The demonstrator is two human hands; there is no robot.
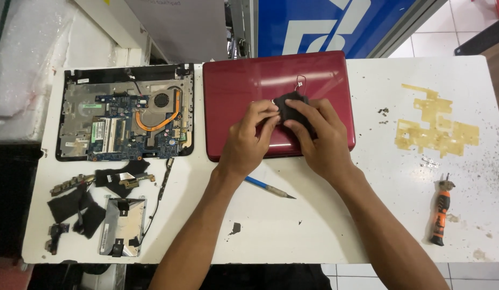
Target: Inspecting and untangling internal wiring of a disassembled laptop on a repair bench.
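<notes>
From my remote seat I saw the white table [314, 225] running nearly the full width of the head view, its near edge low in the frame and its far edge against a blue panel [314, 24]. The widest open room lay in the middle front, between the two forearms and to the right of them, broken only by a blue-handled tool [268, 187] lying just below the left wrist and a small dark scrap [235, 229]. Further right, an orange-and-black screwdriver [439, 210] lay near the right edge, with patches of yellow tape residue [436, 129] above it.

The left side was crowded: an opened laptop base [126, 113] with its circuit board exposed sat at the far left, and loose black pieces and a metal drive bracket [123, 225] lay below it, close to the near-left edge.

Both arms reached up from the bottom centre and met over a red laptop lid [233, 80] lying flat just beside the opened base. My left hand [249, 140] curled in, thumb and fingers pinching the left side of a small black part [292, 107]. My right hand [319, 137] gripped the same part from the right, fingers bent over it. The part sat just above the lid's middle, thin wires [300, 81] trailing from its top.
</notes>
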